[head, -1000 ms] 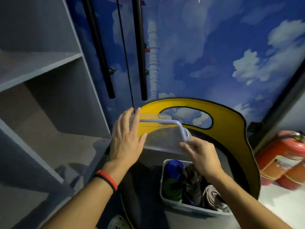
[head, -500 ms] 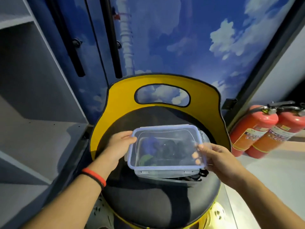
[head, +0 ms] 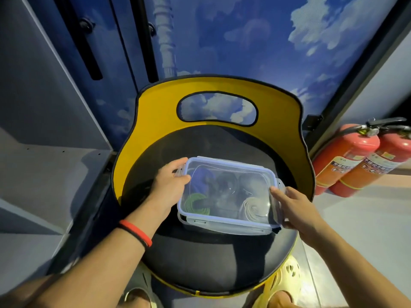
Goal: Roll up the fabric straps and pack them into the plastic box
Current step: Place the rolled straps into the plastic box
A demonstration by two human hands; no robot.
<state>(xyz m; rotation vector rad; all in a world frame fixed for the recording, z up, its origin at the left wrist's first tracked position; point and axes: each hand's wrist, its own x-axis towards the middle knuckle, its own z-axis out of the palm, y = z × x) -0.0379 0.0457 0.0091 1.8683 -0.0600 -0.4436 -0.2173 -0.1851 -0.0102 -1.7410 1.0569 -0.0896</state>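
One clear plastic box [head: 224, 226], blue-rimmed lid [head: 229, 166] on top, sits on black seat of yellow chair [head: 200, 252]. Rolled straps inside: blue roll [head: 200, 178], green roll [head: 195, 203], beige roll [head: 253, 207]; dark ones blurred. Left hand [head: 169, 185] grips lid's left end; right hand [head: 295, 207] touches right end, grasp unclear. Two red fire extinguishers [head: 347, 156] stand at right.

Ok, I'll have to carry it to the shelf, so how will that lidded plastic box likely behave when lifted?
Probably light: the plastic box holds only rolled straps. Its thin walls may flex, so grip both ends, as the left hand and right hand do. The side clips of the lid look unlatched, so it might pop off.
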